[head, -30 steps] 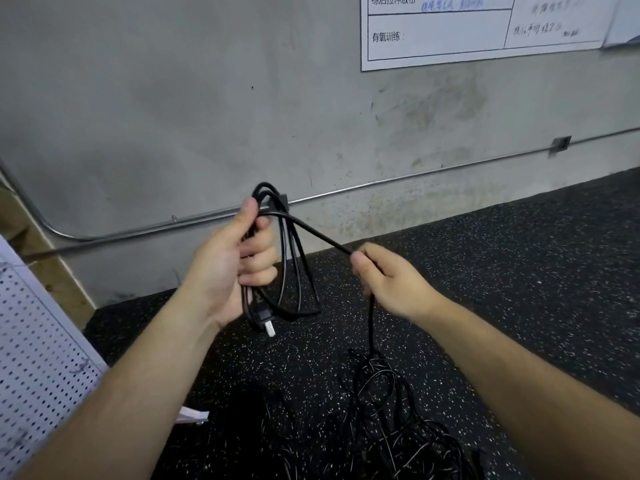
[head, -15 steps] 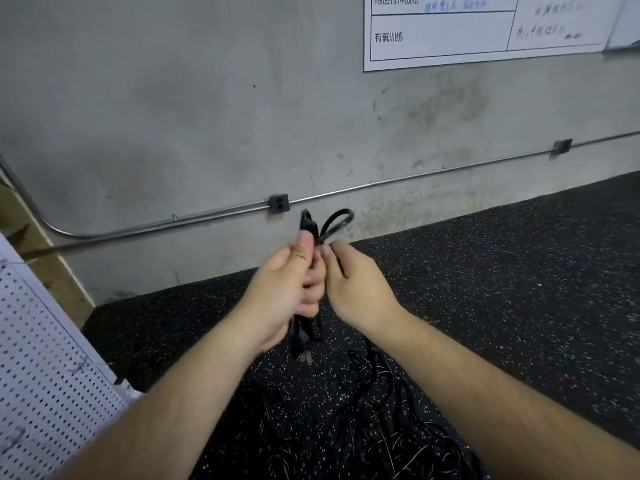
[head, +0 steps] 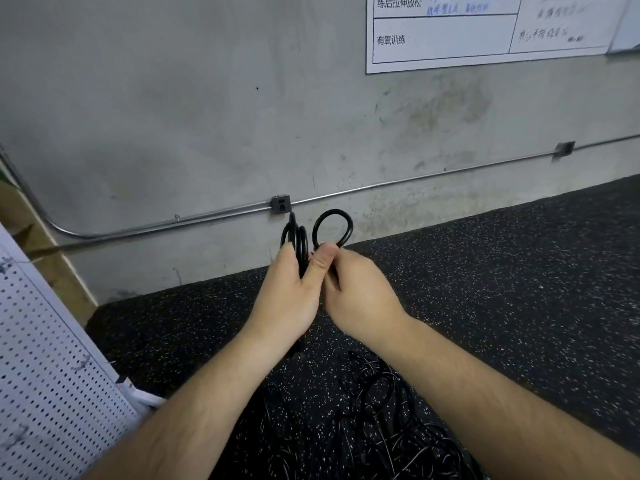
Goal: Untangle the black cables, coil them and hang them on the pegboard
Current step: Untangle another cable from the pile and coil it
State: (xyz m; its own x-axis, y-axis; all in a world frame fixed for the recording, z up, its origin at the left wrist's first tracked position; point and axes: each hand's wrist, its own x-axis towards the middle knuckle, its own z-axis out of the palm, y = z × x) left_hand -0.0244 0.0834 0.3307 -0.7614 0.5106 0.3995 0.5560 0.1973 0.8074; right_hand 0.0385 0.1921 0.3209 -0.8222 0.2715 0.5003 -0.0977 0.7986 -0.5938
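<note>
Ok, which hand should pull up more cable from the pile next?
Probably the right hand. The left hand is busy gripping the coil, while the right only pinches one loop, and the pile lies beneath its arm.

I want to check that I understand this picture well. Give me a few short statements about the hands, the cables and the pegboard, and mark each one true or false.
1. The left hand and the right hand both hold the black cable. True.
2. The pegboard is at the right side of the view. False: it is at the left edge.
3. A tangle of black cables lies on the floor below the hands. True.
4. A coiled cable hangs on the pegboard. False: no cable shows on the part of it that is visible.
</note>
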